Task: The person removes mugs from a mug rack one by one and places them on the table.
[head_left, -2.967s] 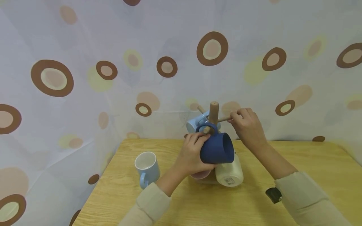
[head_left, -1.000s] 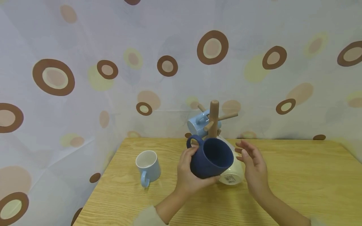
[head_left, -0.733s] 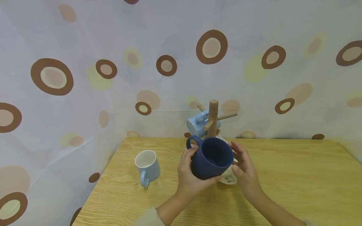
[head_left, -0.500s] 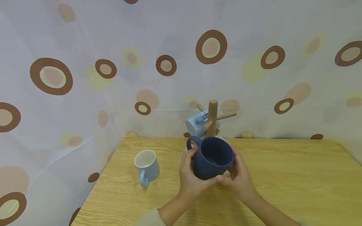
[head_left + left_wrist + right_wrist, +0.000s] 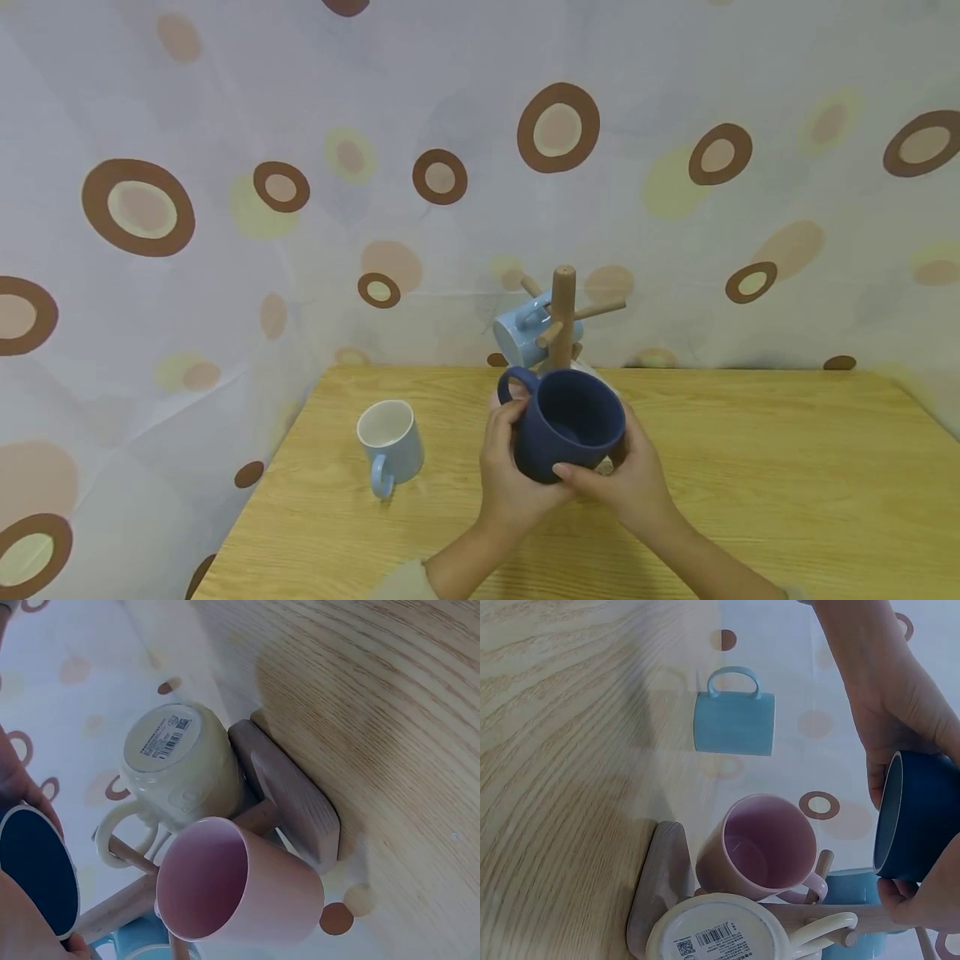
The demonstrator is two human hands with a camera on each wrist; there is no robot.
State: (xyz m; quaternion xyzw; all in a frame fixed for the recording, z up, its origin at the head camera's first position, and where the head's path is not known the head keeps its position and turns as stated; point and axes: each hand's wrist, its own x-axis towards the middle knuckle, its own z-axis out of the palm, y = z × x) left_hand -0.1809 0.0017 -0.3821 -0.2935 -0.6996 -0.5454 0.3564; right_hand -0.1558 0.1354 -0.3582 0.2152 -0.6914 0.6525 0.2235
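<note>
Both hands hold a dark blue mug (image 5: pixel 555 442) in front of a wooden mug tree (image 5: pixel 563 321). My left hand (image 5: pixel 506 483) grips its left side below the handle, which points up and left. Around the right side curl the fingers of my right hand (image 5: pixel 637 483), its thumb across the front. The mug's mouth tilts up toward the head camera. On the tree hang a light blue mug (image 5: pixel 517 333), a pink mug (image 5: pixel 262 889) and a cream mug (image 5: pixel 184 780) with a label on its base. In the head view the held mug and hands hide most of the lower two.
Another light blue mug (image 5: pixel 397 450) stands upright on the wooden table (image 5: pixel 765 483), left of the hands. Bare pegs (image 5: pixel 600 308) stick out from the tree's upper post. Behind the table hangs a white cloth (image 5: pixel 480 100) with brown ring patterns.
The left hand has brought the dark blue mug down from the tree and turned its mouth upward. The right hand has left the peg and come in to grip the mug's right side.
</note>
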